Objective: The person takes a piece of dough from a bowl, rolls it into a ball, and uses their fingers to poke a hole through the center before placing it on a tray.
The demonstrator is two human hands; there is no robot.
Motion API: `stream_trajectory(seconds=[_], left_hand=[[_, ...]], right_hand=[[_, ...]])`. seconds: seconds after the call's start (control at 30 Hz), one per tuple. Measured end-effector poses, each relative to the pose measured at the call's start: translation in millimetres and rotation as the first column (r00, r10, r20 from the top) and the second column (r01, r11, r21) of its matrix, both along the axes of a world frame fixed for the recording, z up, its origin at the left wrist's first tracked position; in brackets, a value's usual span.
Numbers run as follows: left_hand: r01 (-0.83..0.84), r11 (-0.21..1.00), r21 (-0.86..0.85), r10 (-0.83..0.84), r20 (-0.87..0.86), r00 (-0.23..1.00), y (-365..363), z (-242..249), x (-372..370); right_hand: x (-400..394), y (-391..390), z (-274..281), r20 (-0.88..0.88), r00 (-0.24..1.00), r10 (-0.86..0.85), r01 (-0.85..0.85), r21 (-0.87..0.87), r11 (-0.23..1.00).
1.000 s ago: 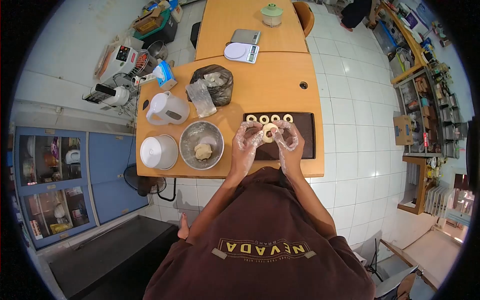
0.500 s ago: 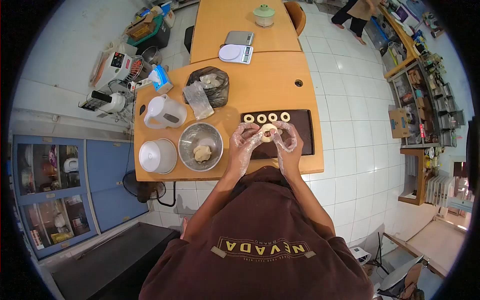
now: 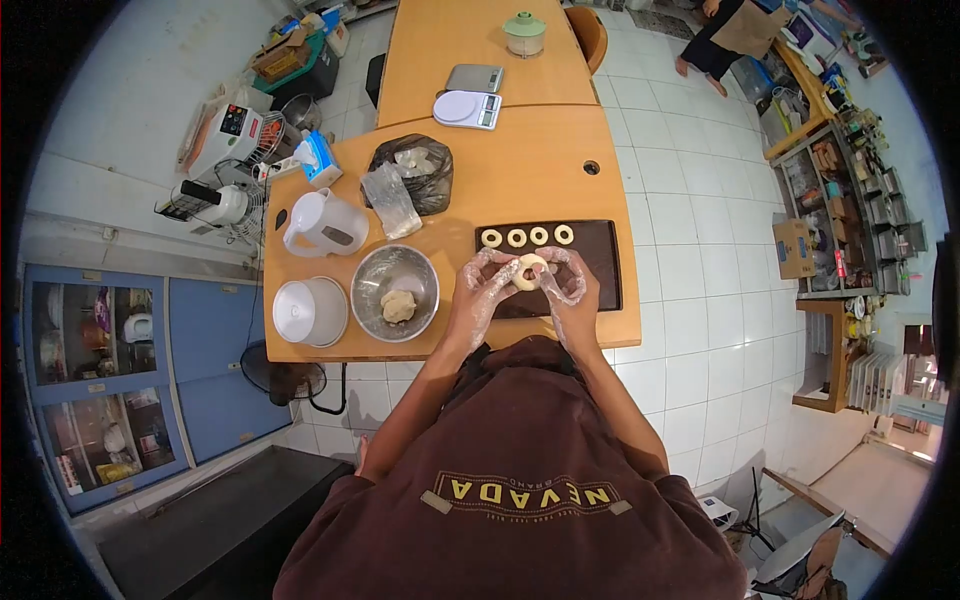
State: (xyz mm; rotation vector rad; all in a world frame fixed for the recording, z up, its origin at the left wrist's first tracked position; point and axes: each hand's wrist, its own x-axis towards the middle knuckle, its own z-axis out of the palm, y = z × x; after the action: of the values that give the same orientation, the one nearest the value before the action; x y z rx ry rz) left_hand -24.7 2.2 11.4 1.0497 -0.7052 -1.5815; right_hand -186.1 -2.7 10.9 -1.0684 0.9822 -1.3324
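Observation:
A pale dough ring (image 3: 524, 282) is held up between my two flour-dusted hands, above the near part of a dark baking tray (image 3: 606, 272). My left hand (image 3: 483, 290) pinches the ring from its left side. On the other side my right hand (image 3: 570, 288) grips it, fingers curled and a fingertip near the hole. Along the tray's far edge lies a row of several dough rings (image 3: 540, 236). To the left of my hands stands a metal bowl (image 3: 366, 318), with a lump of dough (image 3: 398, 306) inside.
Left on the table (image 3: 480, 180) are a white pitcher (image 3: 325, 222), a white tub (image 3: 310, 312), a black plastic bag (image 3: 432, 180) and a blue tissue box (image 3: 318, 160). Farther back sit a kitchen scale (image 3: 467, 109) and a green-lidded container (image 3: 524, 35). Another person (image 3: 718, 45) stands at upper right.
The whole view has shifted slightly. Both hands still hold the dough ring, its hole now facing the camera more plainly as the fingers reposition. The person at upper right has moved a little.

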Motion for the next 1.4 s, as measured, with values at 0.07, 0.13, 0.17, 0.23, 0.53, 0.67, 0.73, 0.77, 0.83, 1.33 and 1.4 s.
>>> stream_trajectory(seconds=[0.07, 0.13, 0.17, 0.23, 0.53, 0.67, 0.73, 0.77, 0.83, 1.33, 1.4], left_hand=[[0.04, 0.999, 0.034, -0.039, -0.045, 0.998, -3, -10, 7], [0.109, 0.99, 0.089, -0.103, -0.078, 0.992, -7, -10, 16], [0.148, 0.985, 0.091, -0.137, -0.119, 0.983, -8, -9, 21], [0.225, 0.97, 0.091, -0.204, -0.202, 0.958, -10, -5, 29], [0.275, 0.959, 0.074, -0.253, -0.219, 0.942, -9, -9, 34], [0.215, 0.975, 0.056, -0.207, -0.13, 0.97, -3, -12, 27], [0.22, 0.972, 0.081, -0.226, 0.079, 0.971, -4, -1, 24], [0.283, 0.959, 0.032, -0.279, 0.296, 0.913, -5, -3, 29], [0.282, 0.959, -0.006, -0.261, 0.363, 0.895, -6, -8, 30], [0.148, 0.968, -0.204, 0.029, 0.673, 0.739, 2, -5, 19], [0.202, 0.941, -0.27, 0.107, 0.807, 0.58, 3, 1, 19]], right_hand=[[-1, -2, -4, 0.025, 1.0, 0.018, -0.019, 0.026, 0.999], [-1, -3, 0, -0.004, 1.0, 0.03, -0.03, 0.036, 0.999], [-1, -3, 1, -0.019, 0.999, 0.036, -0.035, 0.042, 0.998], [1, -3, -1, -0.02, 0.998, 0.055, -0.055, 0.033, 0.998], [-8, -12, 9, -0.185, 0.96, 0.209, -0.213, 0.003, 0.977], [-10, -22, 4, -0.31, 0.914, 0.261, -0.318, -0.148, 0.937], [-11, -20, 17, -0.308, 0.906, 0.291, -0.319, -0.042, 0.947], [-11, -20, 18, -0.32, 0.905, 0.279, -0.302, -0.021, 0.953], [-12, -20, 17, -0.387, 0.891, 0.236, -0.271, -0.039, 0.962], [-5, -16, 8, -0.584, 0.807, 0.091, -0.215, -0.147, 0.965], [-4, -14, 6, -0.602, 0.793, 0.095, -0.201, -0.112, 0.973]])
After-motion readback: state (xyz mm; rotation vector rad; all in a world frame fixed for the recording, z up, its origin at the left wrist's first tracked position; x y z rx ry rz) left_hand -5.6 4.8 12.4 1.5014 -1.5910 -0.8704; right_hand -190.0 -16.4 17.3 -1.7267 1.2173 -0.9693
